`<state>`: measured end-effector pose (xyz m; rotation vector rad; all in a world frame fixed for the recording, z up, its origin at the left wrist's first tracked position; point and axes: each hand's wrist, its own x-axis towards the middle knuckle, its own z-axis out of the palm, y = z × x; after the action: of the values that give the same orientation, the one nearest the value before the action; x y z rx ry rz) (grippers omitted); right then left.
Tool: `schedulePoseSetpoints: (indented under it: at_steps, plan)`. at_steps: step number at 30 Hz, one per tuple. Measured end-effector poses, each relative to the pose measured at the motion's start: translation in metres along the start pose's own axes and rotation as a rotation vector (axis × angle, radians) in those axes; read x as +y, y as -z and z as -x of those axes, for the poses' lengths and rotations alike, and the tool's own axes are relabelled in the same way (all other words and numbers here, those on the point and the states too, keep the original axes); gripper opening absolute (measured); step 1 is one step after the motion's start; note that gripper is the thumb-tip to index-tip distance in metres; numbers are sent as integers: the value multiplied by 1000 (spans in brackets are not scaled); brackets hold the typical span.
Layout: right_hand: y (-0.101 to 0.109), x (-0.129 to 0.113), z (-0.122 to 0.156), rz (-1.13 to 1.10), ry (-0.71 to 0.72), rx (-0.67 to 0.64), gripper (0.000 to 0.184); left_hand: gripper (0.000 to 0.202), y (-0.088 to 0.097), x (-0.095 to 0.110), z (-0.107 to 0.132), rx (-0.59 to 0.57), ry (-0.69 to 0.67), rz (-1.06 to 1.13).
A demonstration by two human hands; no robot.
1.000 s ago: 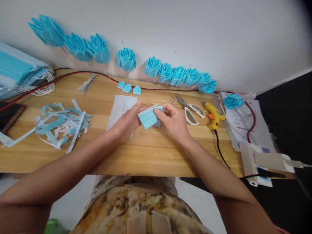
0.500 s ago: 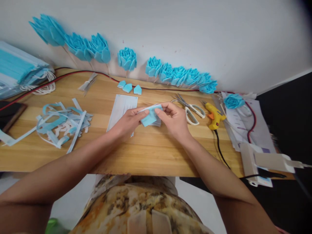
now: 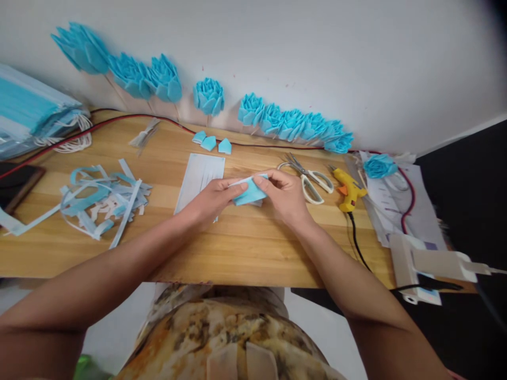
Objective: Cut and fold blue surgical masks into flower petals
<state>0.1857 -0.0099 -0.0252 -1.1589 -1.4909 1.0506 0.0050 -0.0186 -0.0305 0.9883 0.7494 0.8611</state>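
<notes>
Both hands meet over the middle of the wooden table (image 3: 237, 248). My left hand (image 3: 209, 199) and my right hand (image 3: 283, 195) pinch a small folded piece of blue mask fabric (image 3: 249, 193) between thumbs and fingertips, low over the tabletop. A flat white mask sheet (image 3: 200, 177) lies just behind my left hand. Three small folded blue petals (image 3: 209, 141) sit further back near the wall.
Blue fabric flowers (image 3: 291, 124) line the wall. Scissors (image 3: 311, 179) and a yellow glue gun (image 3: 348, 187) lie right of my hands. Cut mask strips (image 3: 99, 198) are piled at the left, a mask stack (image 3: 31, 119) at far left. A white power strip (image 3: 428, 264) sits at the right.
The blue piece has been folded smaller and flatter between my fingers, and both hands have lowered slightly toward the table.
</notes>
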Motion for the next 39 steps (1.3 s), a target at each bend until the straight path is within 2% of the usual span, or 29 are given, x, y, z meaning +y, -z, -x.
schedulePoseSetpoints:
  at_steps: [6,14,24,29,33,39]
  plan:
    - [3,3,-2,14,8,70,20,38,1,4,-1,134,27,-88]
    - [3,5,-3,-31,-3,72,20,36,0,5,0,98,-14,-90]
    - [2,2,-3,-69,33,66,19,43,1,10,3,127,-69,-316]
    - [4,1,-4,8,66,91,19,40,3,14,3,151,-59,-405]
    - [5,-5,-2,191,159,79,16,35,4,22,2,206,-158,-493]
    - [1,-8,4,464,422,-13,16,15,2,19,2,212,-368,-779]
